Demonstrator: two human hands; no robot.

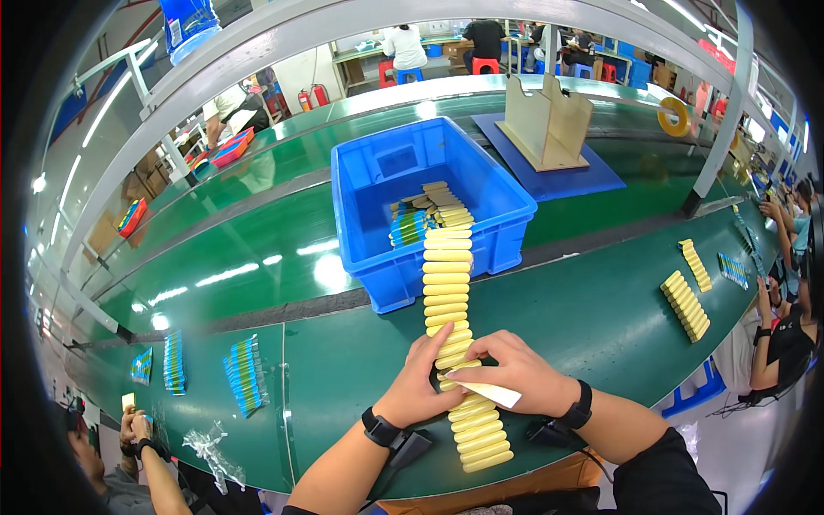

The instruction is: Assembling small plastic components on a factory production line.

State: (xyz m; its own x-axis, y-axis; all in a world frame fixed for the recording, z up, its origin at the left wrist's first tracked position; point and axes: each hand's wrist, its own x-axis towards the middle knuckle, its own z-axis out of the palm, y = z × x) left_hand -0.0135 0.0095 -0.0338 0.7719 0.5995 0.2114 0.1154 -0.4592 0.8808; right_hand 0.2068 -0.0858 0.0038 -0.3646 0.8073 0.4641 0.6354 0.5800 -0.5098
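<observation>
A long strip of rounded yellow bars (446, 279) lies joined side by side, hanging out over the front wall of a blue crate (360, 257) and running down the green bench toward me. My left hand (421, 380) is closed on the strip's left side, thumb along its edge. My right hand (528, 375) pinches a pale flat strip (491, 392), which looks like paper and lies slantwise across the yellow bars. The fingertips of both hands nearly meet over the bars. Inside the crate rest more bars and blue-green wrapped pieces (408, 227).
Blue-green packs (245, 375) lie on the bench at left, beside crumpled clear plastic (213, 455). Shorter yellow strips (685, 305) sit at right. Behind the crate, a wooden stand (541, 129) is on a blue board. A grey metal frame (343, 26) spans overhead. Co-workers' hands (137, 425) show at left.
</observation>
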